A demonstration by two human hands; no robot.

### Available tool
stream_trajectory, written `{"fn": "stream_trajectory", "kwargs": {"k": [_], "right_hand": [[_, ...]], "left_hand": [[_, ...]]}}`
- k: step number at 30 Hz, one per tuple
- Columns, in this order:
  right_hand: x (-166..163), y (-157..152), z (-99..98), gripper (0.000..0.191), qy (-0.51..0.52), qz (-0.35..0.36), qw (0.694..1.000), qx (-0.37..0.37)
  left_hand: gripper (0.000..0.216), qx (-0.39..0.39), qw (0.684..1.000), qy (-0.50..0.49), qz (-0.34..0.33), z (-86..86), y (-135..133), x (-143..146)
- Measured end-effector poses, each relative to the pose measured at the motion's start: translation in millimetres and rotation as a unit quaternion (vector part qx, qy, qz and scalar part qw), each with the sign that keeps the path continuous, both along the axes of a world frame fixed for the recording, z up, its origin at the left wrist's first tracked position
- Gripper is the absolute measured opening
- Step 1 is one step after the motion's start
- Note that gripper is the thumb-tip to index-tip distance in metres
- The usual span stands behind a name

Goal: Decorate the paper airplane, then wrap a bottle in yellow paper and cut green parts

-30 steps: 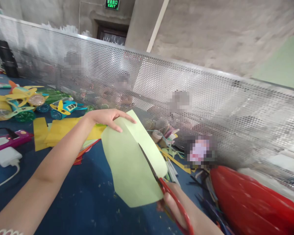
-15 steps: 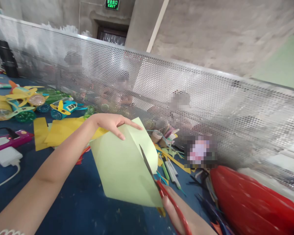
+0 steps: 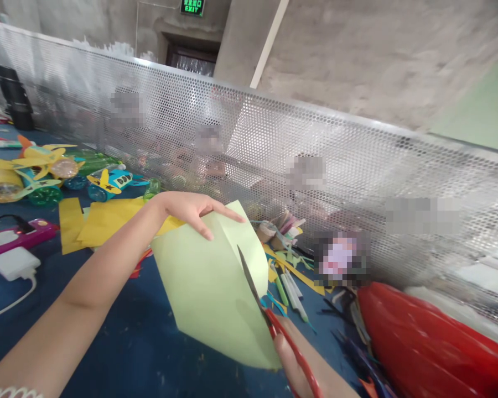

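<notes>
A pale green sheet of paper (image 3: pixel 203 276) is held up at a tilt over the table. My left hand (image 3: pixel 193 213) grips its upper edge, with thumb and forefinger on the near face and the other fingers hidden. In my right hand (image 3: pixel 296 354) is a pair of red-handled scissors (image 3: pixel 252 282). One dark blade lies across the front of the sheet, pointing up and left along a cut or fold. The other blade is out of sight behind the paper. A narrower flap of the sheet stands to the right of the blade.
Yellow paper sheets (image 3: pixel 108 221) lie left of the green one. Bottle-and-paper toy planes (image 3: pixel 114 182) stand at the back left, beyond a purple power strip (image 3: pixel 20 240). Marker pens (image 3: pixel 292 293), paper scraps and a red plastic bag (image 3: pixel 431 342) are on the right. A perforated metal screen (image 3: pixel 265 132) runs behind.
The sheet's lower right corner hangs a little lower beside the scissors. Both hands keep nearly the same place; the view has shifted slightly.
</notes>
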State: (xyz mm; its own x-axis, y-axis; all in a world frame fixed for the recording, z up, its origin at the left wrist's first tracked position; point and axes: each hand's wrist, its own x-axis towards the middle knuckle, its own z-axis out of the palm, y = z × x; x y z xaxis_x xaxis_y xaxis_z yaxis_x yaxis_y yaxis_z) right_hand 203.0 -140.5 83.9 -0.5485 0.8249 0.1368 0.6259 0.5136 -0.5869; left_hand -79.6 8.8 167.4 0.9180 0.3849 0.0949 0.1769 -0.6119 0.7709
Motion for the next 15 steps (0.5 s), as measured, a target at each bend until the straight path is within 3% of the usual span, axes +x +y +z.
{"fn": "stream_trajectory", "kwargs": {"k": [6, 15], "right_hand": [[0.1, -1.5, -6.9, 0.074, 0.004, -0.023, 1.000, 0.001], [-4.5, -0.7, -4.3, 0.075, 0.020, -0.025, 0.998, -0.056]], "left_hand": [[0.069, 0.032, 0.999, 0.012, 0.003, 0.4, 0.2, -1.2], [0.069, 0.007, 1.000, -0.002, 0.001, -1.5, 2.9, -0.7]]}}
